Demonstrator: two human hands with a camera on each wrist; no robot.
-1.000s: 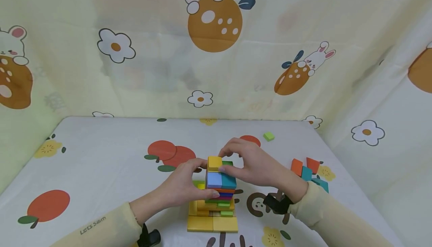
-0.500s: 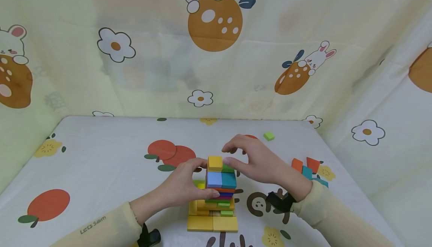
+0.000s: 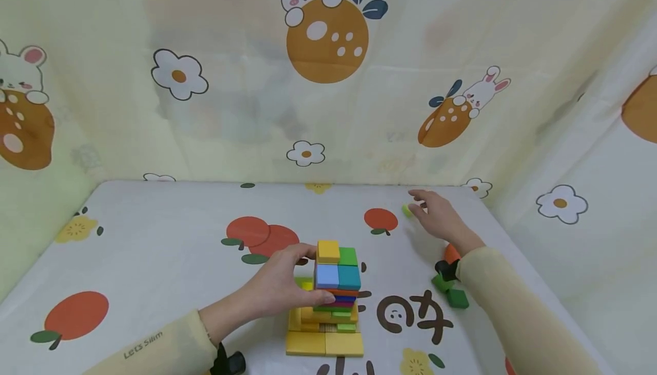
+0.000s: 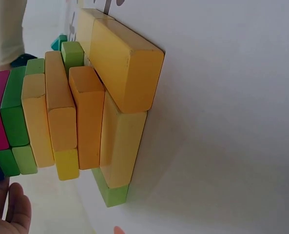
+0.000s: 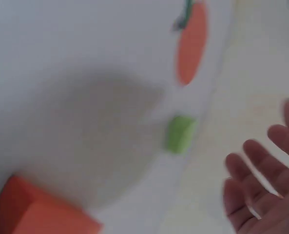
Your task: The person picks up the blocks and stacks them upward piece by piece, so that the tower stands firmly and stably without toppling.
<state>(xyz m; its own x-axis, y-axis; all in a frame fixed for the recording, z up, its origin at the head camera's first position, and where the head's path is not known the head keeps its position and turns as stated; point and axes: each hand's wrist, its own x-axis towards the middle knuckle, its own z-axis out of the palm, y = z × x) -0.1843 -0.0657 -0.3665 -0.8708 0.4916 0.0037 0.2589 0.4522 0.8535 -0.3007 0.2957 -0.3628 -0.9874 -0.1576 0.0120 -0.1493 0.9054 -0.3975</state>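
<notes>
Head: left hand [image 3: 279, 282] grips upright tower [image 3: 349, 277] at front centre, thumb on near side. Yellow block [image 3: 328, 252] and green block [image 3: 348, 256] side by side on top. Right hand [image 3: 440, 217] beside lime block [image 3: 406, 211] at far right, fingers relaxed. Left wrist: 2 base blocks [image 4: 122, 56] at tower's foot. Right wrist, blurred: fingers parted, clear of lime block; orange block [image 5: 49, 212] nearby.

One block stack [image 3: 345, 300], with two yellow blocks [image 3: 305, 343] at its near base; right of the stack, two dark green blocks [image 3: 457, 298], at least one orange block [image 3: 451, 252], one lime block [image 3: 406, 211]; touching the stack, one left hand [image 3: 277, 281]; well apart from it, one right hand [image 3: 437, 216]
</notes>
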